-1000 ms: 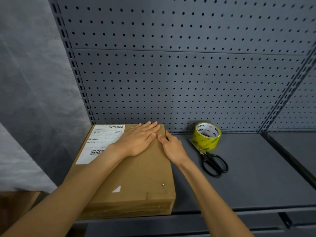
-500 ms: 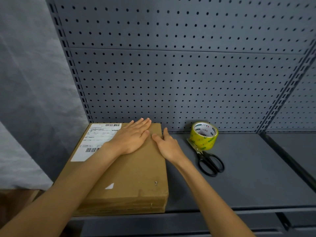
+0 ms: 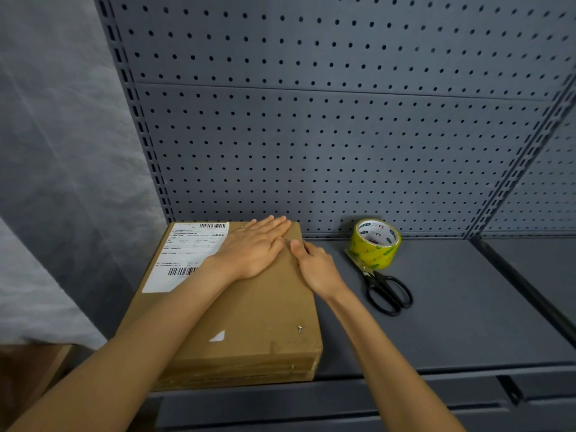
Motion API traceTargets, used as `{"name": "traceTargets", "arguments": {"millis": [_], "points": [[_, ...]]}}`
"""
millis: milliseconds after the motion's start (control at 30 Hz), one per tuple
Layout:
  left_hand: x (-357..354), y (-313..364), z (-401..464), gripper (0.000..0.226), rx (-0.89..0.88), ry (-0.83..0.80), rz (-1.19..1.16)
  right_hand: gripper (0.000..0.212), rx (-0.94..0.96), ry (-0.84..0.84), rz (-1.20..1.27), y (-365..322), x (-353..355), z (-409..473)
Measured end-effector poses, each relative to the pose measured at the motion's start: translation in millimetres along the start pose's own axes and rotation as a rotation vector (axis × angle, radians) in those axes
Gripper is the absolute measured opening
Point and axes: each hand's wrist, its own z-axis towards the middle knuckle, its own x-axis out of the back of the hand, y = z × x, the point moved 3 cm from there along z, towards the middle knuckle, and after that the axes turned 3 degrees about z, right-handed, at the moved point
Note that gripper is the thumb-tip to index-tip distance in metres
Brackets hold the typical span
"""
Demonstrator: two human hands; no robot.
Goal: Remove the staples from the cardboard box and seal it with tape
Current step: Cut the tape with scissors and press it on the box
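Left hand (image 3: 254,249) lies flat, fingers straight, on the cardboard box (image 3: 249,313) at lower left. Right hand (image 3: 318,268) grips its right edge, thumb on top. Tape roll (image 3: 375,243) touches scissors (image 3: 385,283), centre right on the shelf (image 3: 467,307).

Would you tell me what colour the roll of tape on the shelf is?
The roll of tape is yellow with green markings, seen in the head view.

You have a flat brown cardboard box (image 3: 249,307) lying closed on the grey shelf (image 3: 452,322), its white shipping label (image 3: 187,254) at the far left corner. One staple (image 3: 300,329) stands up near its front right corner. A yellow tape roll (image 3: 375,243) stands well right of the box, touching the tips of black-handled scissors (image 3: 385,286).
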Motion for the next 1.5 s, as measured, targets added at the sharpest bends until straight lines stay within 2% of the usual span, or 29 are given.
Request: {"name": "traceTargets", "arguments": {"millis": [200,300,433,733,867,967,1033,1167,1300,1500], "points": [[-0.5,-4.7,-0.9,0.051,0.077,0.023,-0.020,0.062,-0.098,0.014,-0.151,0.2,1.9,-1.3],[3.4,-4.6,-4.6,0.050,0.049,0.081,-0.038,0.067,0.001,0.027,-0.174,-5.0,4.4,-3.3],[3.4,-1.3,-9.6,0.048,0.019,0.109,-0.055,0.057,0.178,-0.024,-0.293,-13.1,4.5,-2.8],[1.0,1.2,-8.5,0.048,0.027,0.099,-0.030,0.045,0.267,0.114,-0.244,-9.3,5.5,-3.8],[1.4,3.7,-5.1,0.049,-0.076,0.080,-0.039,0.059,0.178,0.071,-0.148,-5.4,3.0,0.5],[1.1,2.4,-1.8,0.050,-0.115,0.014,-0.053,0.059,0.065,-0.027,0.057,0.0,-1.5,3.8],[1.0,2.5,-1.9,0.049,-0.104,0.009,-0.055,0.058,0.025,-0.023,0.141,3.3,-2.9,4.8],[-0.4,1.9,-4.1,0.049,0.005,0.086,0.001,0.055,-0.010,0.024,-0.005,4.5,-1.6,7.5],[-3.1,-0.8,-4.7,0.050,0.115,0.072,0.011,0.045,-0.022,0.041,-0.096,3.0,-1.0,4.5],[-3.9,-2.2,-5.9,0.051,0.186,0.040,0.008,0.060,-0.139,0.042,-0.184,12.7,-0.1,7.5]]}}
